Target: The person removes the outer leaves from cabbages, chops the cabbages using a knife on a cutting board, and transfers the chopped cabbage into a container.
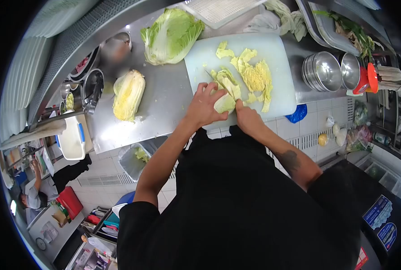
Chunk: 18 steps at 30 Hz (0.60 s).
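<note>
On a white cutting board [277,49], my left hand [205,105] presses its fingers onto a piece of napa cabbage [225,104]. My right hand [249,119] is closed around a knife whose handle the fingers mostly hide. Its narrow blade [208,73] runs along the cabbage, with only the tip end showing clearly. Cut yellow-green cabbage leaves [257,80] lie on the board to the right of my hands. A large leafy napa cabbage [171,38] rests at the board's upper left corner. Farther left, a trimmed yellowish napa cabbage [129,96] lies on the steel counter [160,96].
Stacked steel bowls [323,72] stand right of the board, near a red-orange container [371,77]. Crumpled cloths [277,20] and a white perforated tray [220,10] lie behind it. Below the counter is a lined bin [135,162]. Another person [36,193] is at far left.
</note>
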Tool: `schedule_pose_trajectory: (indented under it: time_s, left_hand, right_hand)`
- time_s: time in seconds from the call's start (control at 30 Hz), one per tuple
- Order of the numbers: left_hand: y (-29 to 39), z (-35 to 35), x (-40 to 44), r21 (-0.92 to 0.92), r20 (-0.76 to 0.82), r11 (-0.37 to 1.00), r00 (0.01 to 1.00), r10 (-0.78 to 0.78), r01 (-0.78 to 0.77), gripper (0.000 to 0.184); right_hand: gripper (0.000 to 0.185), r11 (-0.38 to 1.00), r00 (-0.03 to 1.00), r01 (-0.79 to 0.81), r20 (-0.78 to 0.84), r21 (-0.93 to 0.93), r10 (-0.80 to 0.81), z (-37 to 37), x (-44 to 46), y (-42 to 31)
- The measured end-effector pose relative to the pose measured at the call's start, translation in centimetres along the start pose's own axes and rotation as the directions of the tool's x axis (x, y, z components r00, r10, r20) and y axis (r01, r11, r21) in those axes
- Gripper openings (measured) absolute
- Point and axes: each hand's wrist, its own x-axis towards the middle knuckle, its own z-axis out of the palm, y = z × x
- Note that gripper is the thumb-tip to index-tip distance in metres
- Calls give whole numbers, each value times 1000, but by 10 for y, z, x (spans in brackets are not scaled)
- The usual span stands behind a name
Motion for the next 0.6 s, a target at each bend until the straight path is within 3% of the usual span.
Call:
schedule_pose_trajectory:
  time_s: [0.17, 0.3, 0.33, 0.43, 0.6]
  left_hand:
    - [0, -5, -8, -1, -27, 999, 999, 35, -35, 60]
    - [2, -15, -27, 49, -35, 999, 999, -1, 2, 59]
    - [1, -14, -27, 49, -38, 999, 999, 12, -10, 59]
    - [-5, -6, -27, 24, -34, 999, 999, 27, -26, 58]
    - [-11, -2, -22, -32, -43, 998, 998, 47, -49, 58]
  right_hand:
    - [16, 997, 996, 62, 62, 44, -65, -8, 9, 25]
    - [17, 998, 999, -43, -5, 52, 44, -39, 6, 32]
    - [16, 996, 999, 16, -42, 83, -13, -49, -1, 24]
    - [17, 998, 1000, 18, 4, 56, -18, -73, -32, -21]
    - [17, 996, 977, 13, 214, -84, 6, -99, -68, -58]
